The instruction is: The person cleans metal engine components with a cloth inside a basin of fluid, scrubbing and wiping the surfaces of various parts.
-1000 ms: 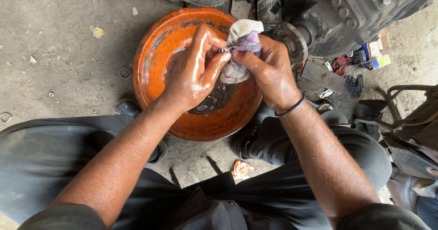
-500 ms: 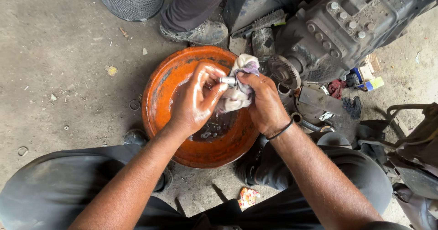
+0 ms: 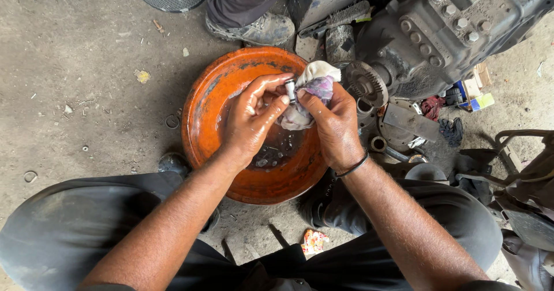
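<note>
Small metal part (image 3: 290, 90), a short silvery cylinder, sits pinched between the wet fingertips of the left hand (image 3: 249, 122), just above the orange basin (image 3: 199, 115). The right hand (image 3: 333, 123) has its fingers closed around a bunched rag (image 3: 314, 86), pressing the cloth against the part from the other side. To wipe it well, I would say the left fingers should turn the piece slowly while the cloth stays tight on it, and both hands should stay over the basin so a slip drops it into the pan and not onto the floor (image 3: 86, 66). The skin of the left hand shines with oily liquid, so the grip looks slick. The rag is soft, crumpled, whitish with purple stains. The basin is round, shallow and smooth, its paint worn dark in patches, with dark liquid and small bits pooled below the fingers. Beyond the right fingers lies a toothed gear (image 3: 365, 82) on a grimy cast housing (image 3: 450, 31).
</note>
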